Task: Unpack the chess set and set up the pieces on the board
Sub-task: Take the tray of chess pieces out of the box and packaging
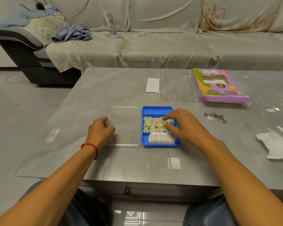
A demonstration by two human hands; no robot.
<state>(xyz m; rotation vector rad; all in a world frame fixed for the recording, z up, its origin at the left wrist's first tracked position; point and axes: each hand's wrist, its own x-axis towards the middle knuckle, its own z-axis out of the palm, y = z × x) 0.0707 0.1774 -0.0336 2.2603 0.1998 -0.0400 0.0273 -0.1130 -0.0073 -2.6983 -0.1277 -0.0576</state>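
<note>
Open blue plastic case [157, 110] sits near the middle of the grey glass-topped table [104, 88], toward the near edge. Inside: a heap of pale round chess discs [151, 125] with red and black characters in the far part, and a white rolled sheet [161, 138] lying across the near part. Clear plastic lid [126, 126] lies flat, touching the case's left side.

Right hand [183, 124] is over the discs, fingers curled down into the pile, thumb and fingertips touching discs; cannot tell if 1 is actually pinched. Left hand [101, 131] rests on the lid's left edge, fingers curled, pinching a small thin item [107, 123] too small to identify. Red string bracelet [91, 148] on the left wrist.

Bare table left of the lid and near the front edge. Right of the case: metal ring puzzle [216, 117], then crumpled white wrapper [274, 145] near the right edge. Far side: white paper slip [152, 85], clear plastic film [176, 85], purple cardboard box [219, 86].

Beyond the table a grey cloth-covered sofa [170, 46] with a small white fan [109, 22] and striped blue cloth [72, 33]. Grey glossy floor [23, 98].
</note>
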